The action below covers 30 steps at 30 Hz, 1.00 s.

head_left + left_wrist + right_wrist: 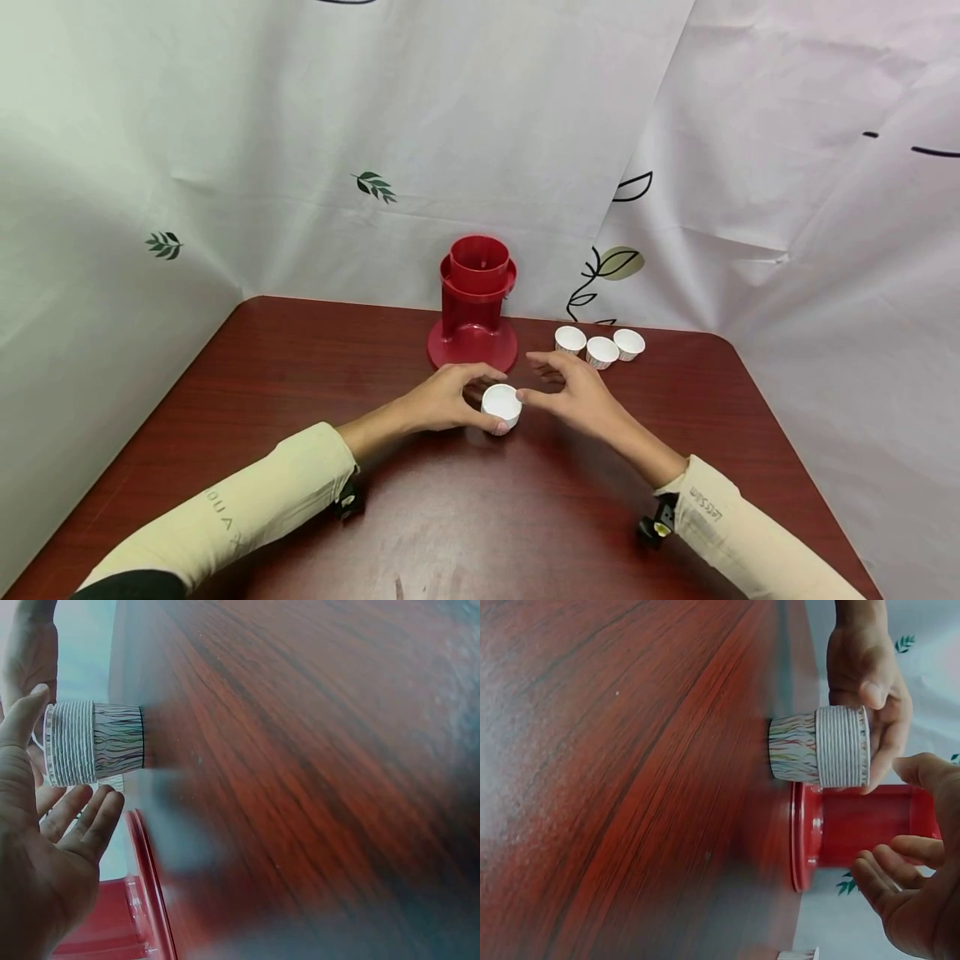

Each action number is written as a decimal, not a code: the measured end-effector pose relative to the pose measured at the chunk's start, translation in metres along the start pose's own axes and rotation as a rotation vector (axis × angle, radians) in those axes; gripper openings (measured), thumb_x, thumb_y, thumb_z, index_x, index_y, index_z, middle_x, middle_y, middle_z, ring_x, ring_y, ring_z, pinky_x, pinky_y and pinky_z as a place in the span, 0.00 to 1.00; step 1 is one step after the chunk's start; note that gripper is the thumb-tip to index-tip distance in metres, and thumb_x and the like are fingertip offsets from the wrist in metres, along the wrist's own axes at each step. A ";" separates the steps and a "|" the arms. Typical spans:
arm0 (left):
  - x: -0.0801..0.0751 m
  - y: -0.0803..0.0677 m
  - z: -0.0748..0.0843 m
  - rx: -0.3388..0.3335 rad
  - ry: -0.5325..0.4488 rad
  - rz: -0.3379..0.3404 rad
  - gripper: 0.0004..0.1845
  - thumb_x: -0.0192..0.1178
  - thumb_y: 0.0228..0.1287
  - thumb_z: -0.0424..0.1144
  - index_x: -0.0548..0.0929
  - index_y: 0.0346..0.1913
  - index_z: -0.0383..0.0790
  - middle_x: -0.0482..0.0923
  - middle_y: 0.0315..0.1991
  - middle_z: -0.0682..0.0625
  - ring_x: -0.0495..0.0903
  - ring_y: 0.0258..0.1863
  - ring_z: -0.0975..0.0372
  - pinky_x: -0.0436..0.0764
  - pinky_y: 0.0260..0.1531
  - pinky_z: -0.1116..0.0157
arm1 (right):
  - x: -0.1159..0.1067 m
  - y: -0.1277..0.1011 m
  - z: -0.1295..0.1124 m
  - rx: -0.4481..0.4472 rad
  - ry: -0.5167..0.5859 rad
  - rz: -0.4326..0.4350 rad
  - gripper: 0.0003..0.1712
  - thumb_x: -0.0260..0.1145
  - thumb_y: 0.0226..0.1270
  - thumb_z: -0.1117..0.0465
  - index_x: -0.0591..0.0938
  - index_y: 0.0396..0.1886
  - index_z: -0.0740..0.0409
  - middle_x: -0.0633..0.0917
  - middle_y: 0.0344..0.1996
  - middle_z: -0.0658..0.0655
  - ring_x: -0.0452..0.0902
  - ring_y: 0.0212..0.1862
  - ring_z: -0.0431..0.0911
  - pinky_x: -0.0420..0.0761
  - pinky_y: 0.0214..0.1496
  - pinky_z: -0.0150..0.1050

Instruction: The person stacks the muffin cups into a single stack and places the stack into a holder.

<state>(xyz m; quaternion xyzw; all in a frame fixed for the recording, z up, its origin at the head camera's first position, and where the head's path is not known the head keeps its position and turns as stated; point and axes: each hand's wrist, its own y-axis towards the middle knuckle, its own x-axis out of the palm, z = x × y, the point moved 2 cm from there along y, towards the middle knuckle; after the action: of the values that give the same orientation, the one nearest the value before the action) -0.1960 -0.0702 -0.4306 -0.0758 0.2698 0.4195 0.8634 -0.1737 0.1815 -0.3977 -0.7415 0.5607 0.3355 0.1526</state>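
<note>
A stack of white paper cups (501,403), nested in one another, stands upright on the table; its side shows colored wavy lines in the right wrist view. My left hand (446,400) surrounds the stack loosely, thumb at the near side and fingers behind. In the left wrist view its fingers (90,817) look relaxed, with the palm apart from the cups (94,742). On the other side, my right hand (577,396) is spread, its thumb close to the rim. The right wrist view shows a gap between that thumb and the cups (821,746).
A red plastic stand (474,312) with a round base and an open cylinder on top rises behind the hands. Three white paper cups (602,352) sit at the back right of the brown table (337,358). White patterned cloth (300,125) hangs behind.
</note>
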 end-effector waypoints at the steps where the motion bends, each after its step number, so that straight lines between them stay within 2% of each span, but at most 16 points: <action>1: 0.000 0.000 0.000 0.002 -0.012 0.001 0.36 0.87 0.62 0.47 0.86 0.70 0.40 0.91 0.59 0.48 0.91 0.53 0.63 0.91 0.58 0.65 | -0.001 -0.001 0.001 0.003 0.004 0.003 0.39 0.84 0.68 0.51 0.84 0.74 0.61 0.89 0.63 0.66 0.90 0.64 0.59 0.89 0.70 0.57; 6: 0.002 0.001 0.001 0.022 -0.055 -0.003 0.27 0.84 0.65 0.42 0.88 0.64 0.42 0.92 0.56 0.47 0.91 0.49 0.64 0.91 0.57 0.66 | -0.006 -0.003 0.006 0.013 0.004 0.014 0.40 0.84 0.68 0.50 0.84 0.75 0.60 0.89 0.65 0.68 0.90 0.65 0.61 0.88 0.70 0.59; 11: 0.003 0.002 0.002 0.027 -0.043 -0.003 0.24 0.84 0.65 0.41 0.90 0.62 0.43 0.93 0.54 0.49 0.91 0.48 0.65 0.92 0.58 0.65 | -0.012 -0.003 0.012 0.037 -0.015 0.023 0.40 0.84 0.68 0.49 0.84 0.75 0.58 0.89 0.65 0.67 0.90 0.64 0.60 0.88 0.71 0.59; 19: 0.001 0.002 0.004 0.011 -0.044 0.003 0.24 0.86 0.63 0.39 0.92 0.60 0.41 0.94 0.53 0.48 0.93 0.46 0.64 0.93 0.57 0.64 | -0.027 -0.002 0.021 0.054 -0.017 0.060 0.38 0.84 0.69 0.51 0.84 0.74 0.60 0.88 0.67 0.67 0.89 0.66 0.62 0.87 0.72 0.60; 26: 0.000 0.002 0.004 0.000 -0.073 -0.006 0.24 0.86 0.62 0.37 0.92 0.60 0.36 0.94 0.54 0.44 0.94 0.46 0.62 0.93 0.54 0.68 | -0.035 0.003 0.030 0.062 -0.075 0.110 0.37 0.83 0.69 0.51 0.85 0.72 0.62 0.89 0.62 0.65 0.88 0.64 0.61 0.87 0.71 0.61; 30: -0.001 0.003 0.003 -0.009 -0.077 -0.011 0.25 0.86 0.62 0.37 0.92 0.61 0.36 0.94 0.54 0.44 0.94 0.46 0.63 0.93 0.54 0.67 | -0.039 0.008 0.039 0.083 -0.095 0.122 0.38 0.82 0.70 0.50 0.84 0.74 0.64 0.87 0.65 0.67 0.88 0.65 0.62 0.87 0.71 0.62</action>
<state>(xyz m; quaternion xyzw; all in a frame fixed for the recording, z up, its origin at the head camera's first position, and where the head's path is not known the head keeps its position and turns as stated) -0.1978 -0.0676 -0.4271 -0.0652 0.2342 0.4186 0.8750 -0.2002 0.2309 -0.3991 -0.6823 0.6104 0.3553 0.1889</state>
